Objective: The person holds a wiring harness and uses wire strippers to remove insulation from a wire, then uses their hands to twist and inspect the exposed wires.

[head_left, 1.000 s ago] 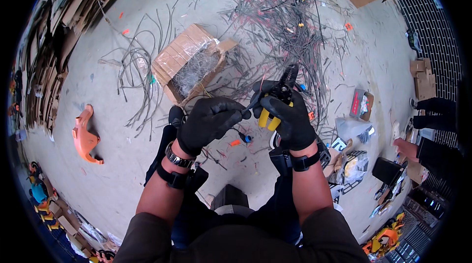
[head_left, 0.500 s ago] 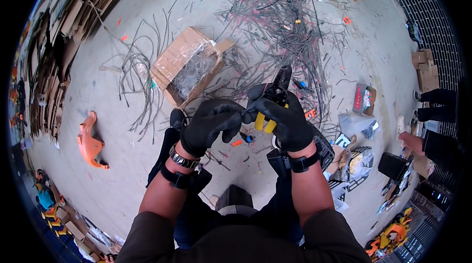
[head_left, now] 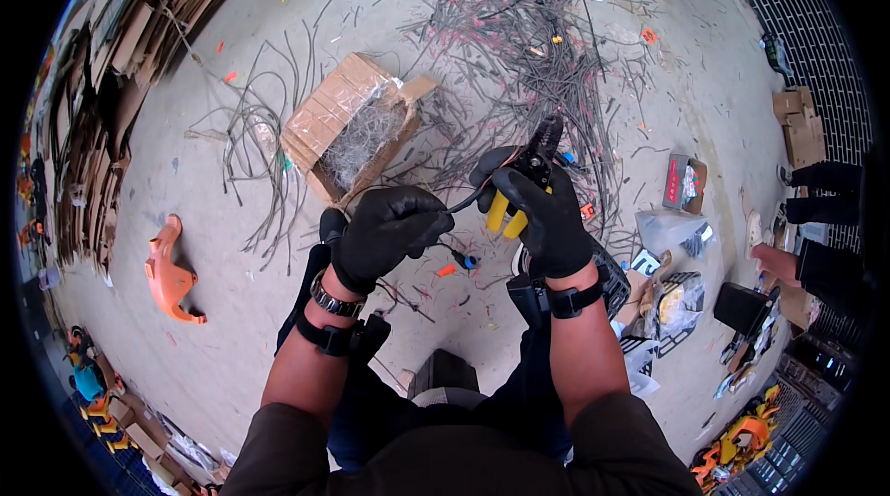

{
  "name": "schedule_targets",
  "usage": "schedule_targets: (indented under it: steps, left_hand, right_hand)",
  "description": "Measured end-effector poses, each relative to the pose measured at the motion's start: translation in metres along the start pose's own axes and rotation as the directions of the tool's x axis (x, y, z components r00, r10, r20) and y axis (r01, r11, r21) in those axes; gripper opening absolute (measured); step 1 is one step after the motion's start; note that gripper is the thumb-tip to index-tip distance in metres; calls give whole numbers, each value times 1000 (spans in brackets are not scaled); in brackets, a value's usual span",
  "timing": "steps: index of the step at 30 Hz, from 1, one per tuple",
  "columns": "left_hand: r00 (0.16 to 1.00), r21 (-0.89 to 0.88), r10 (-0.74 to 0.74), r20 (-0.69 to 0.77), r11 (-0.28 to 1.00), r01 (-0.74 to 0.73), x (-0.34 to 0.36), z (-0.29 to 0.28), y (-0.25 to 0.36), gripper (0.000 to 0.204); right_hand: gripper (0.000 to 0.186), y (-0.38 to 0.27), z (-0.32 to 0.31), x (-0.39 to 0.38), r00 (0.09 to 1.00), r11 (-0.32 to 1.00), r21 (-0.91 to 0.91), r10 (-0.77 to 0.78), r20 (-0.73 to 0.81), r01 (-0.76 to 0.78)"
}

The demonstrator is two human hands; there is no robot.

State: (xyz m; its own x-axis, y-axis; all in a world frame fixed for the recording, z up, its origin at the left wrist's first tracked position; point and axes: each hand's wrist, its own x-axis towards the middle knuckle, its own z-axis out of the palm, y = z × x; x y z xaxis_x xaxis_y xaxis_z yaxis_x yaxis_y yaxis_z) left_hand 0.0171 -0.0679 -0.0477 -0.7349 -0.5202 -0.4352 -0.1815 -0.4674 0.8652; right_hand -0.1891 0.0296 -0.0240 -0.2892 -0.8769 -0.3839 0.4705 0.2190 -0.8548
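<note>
The person sat on a concrete floor [head_left: 232,311], bare at the near left and crowded at the far side and right edge. The left hand [head_left: 385,235], in a black glove, was closed around a thin black cable [head_left: 461,200] that ran to the jaws of a wire stripper [head_left: 530,167] with yellow handles. The right hand [head_left: 542,213], also gloved, was clenched on those handles, just beside the left. Whether the jaws bit the cable was hard to tell.

Beyond the hands lay a heap of cut wires [head_left: 547,42], spread toward the far edge. A loose bunch of grey wires [head_left: 264,144] trailed at the left. An open cardboard box [head_left: 348,125] just beyond the left hand held a tangle of fine pale strands. An orange plastic piece [head_left: 170,272] lay at the left; flattened cardboard [head_left: 139,60] lined the far left edge.
</note>
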Motion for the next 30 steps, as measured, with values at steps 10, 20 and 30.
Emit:
schedule_targets:
  steps: [10,20,30]
  left_hand:
    - [880,532,472,-51,759,-375,9,5,-12,32]
    - [895,551,438,-84,769,-325,7,9,-4,20]
    - [928,269,294,-227,935,-231,5,4,-1,15]
  right_hand:
    - [19,11,3,4,1000,989,-148,-3,10,5]
    - [21,16,14,4,1000,964,-267,-6,18,10]
    - [24,24,16,0,999,999,-21,-45,-24,45]
